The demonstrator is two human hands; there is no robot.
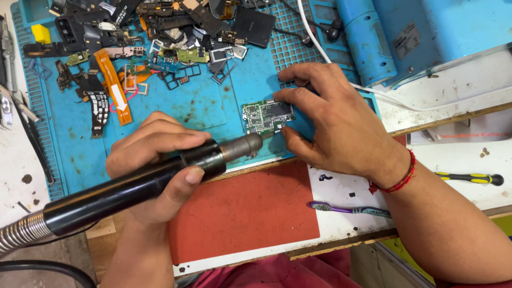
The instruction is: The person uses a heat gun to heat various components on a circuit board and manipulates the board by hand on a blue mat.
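White workbench (464,88) under blue mat (208,106), red sheet (245,213), purple toothbrush (349,209), yellow-handled screwdriver (472,178)
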